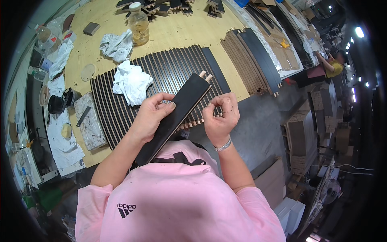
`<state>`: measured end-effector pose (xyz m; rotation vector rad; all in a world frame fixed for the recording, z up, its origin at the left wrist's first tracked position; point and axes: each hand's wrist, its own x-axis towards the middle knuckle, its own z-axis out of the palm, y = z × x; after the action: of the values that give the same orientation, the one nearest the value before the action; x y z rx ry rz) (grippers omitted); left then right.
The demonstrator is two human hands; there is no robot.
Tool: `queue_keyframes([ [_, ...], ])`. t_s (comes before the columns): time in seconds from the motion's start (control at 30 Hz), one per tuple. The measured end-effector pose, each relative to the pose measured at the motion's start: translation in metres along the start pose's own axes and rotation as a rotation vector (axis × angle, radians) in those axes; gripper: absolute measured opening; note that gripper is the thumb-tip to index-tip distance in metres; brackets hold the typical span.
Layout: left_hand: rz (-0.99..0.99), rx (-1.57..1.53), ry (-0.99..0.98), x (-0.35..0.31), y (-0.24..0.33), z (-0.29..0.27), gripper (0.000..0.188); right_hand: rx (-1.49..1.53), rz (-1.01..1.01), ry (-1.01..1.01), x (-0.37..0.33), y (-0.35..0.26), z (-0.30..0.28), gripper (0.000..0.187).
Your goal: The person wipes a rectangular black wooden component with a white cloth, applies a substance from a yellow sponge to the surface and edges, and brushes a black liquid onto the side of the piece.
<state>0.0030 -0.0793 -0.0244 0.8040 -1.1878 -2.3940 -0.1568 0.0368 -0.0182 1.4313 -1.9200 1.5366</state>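
Pink shirt [177, 201] fills the lower view, and above it a black slat [175, 117] with two wooden dowels at its far end slants up over the tabletop [177, 34]. Left of the slat, the left hand [151, 113] grips its edge; right of it, the right hand [221, 115] is curled closed beside the slat, fingertips pinched. Beyond lie a row of dark slats [169, 68] and a white rag [131, 82].
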Motion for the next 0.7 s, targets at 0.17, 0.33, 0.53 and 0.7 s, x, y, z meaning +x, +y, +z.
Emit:
queue_keyframes([
  [0.17, -0.011, -0.03, 0.015, 0.003, 0.0, -0.007, 0.022, 0.109, 0.103, -0.051, -0.004, -0.01, 0.002, 0.013],
  [0.33, -0.029, -0.089, 0.049, 0.008, 0.002, -0.015, 0.022, 0.29, 0.284, -0.176, -0.015, -0.022, 0.01, 0.009],
  [0.53, -0.03, -0.129, 0.063, 0.009, 0.0, -0.016, 0.02, 0.482, 0.482, -0.326, -0.029, -0.033, 0.015, 0.006],
  [0.7, -0.077, -0.2, 0.065, 0.015, -0.002, -0.024, 0.019, 0.524, 0.535, -0.365, -0.033, -0.036, 0.02, 0.006],
])
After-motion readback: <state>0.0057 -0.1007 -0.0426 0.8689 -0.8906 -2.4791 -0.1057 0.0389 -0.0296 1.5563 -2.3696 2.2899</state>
